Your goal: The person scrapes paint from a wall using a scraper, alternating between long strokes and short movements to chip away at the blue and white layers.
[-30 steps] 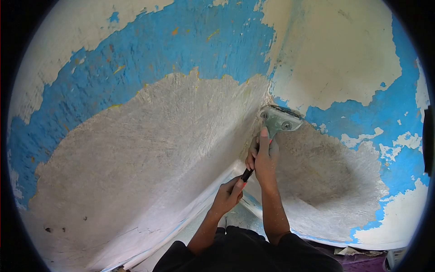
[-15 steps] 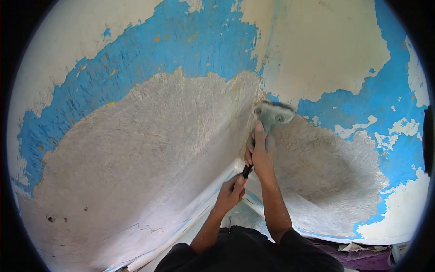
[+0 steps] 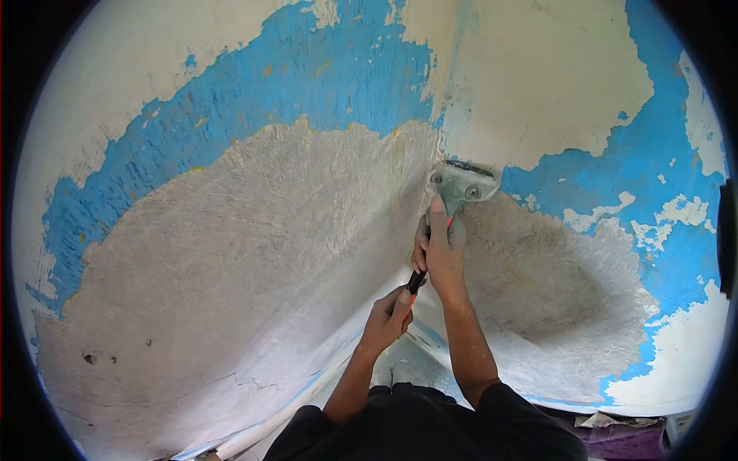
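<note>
Your scraper [image 3: 463,184] lies with its grey metal head flat against the hull [image 3: 231,253], right at the ridge where the two curved sides meet. The blade edge touches the lower border of the cream paint [image 3: 538,84]. Your right hand [image 3: 442,257] is closed around the shaft just below the head, with the forefinger stretched along it towards the blade. Your left hand [image 3: 388,319] grips the black and red end of the handle, lower down and near your body. Bare grey hull spreads on both sides of the ridge. Blue paint [image 3: 330,69] rings that bare patch towards the hull's upper and right edges.
</note>
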`<state>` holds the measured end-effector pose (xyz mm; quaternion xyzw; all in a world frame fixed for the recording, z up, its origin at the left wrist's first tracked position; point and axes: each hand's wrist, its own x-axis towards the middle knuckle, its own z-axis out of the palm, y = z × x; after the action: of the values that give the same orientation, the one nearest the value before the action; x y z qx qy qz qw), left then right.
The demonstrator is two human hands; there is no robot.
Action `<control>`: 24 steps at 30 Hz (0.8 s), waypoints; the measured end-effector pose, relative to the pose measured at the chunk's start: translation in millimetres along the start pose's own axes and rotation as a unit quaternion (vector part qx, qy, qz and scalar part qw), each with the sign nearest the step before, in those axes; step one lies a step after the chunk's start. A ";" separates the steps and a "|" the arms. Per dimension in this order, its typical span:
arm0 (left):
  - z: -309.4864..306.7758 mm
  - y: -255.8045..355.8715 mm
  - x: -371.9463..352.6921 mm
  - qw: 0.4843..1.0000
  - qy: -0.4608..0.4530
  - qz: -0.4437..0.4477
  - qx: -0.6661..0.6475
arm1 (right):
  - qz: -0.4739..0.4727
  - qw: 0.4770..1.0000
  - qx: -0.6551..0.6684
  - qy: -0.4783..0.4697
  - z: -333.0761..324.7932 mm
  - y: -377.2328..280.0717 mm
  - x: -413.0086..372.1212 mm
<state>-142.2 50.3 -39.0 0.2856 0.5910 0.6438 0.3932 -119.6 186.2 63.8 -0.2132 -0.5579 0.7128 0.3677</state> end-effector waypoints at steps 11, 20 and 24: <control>-0.8 -5.8 -4.0 1.000 0.010 -0.013 0.000 | 0.008 1.000 0.012 0.000 -2.9 14.8 -2.6; -1.5 -2.1 -0.6 1.000 0.009 0.000 0.002 | -0.008 1.000 -0.006 0.000 1.6 5.8 -1.5; 3.5 -8.3 -6.8 1.000 0.011 -0.024 0.004 | -0.004 1.000 -0.017 0.009 -2.3 11.6 -3.6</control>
<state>-134.3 46.4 -46.0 0.2660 0.6047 0.6346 0.4011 -119.0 183.7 51.6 -0.2236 -0.5671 0.6998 0.3723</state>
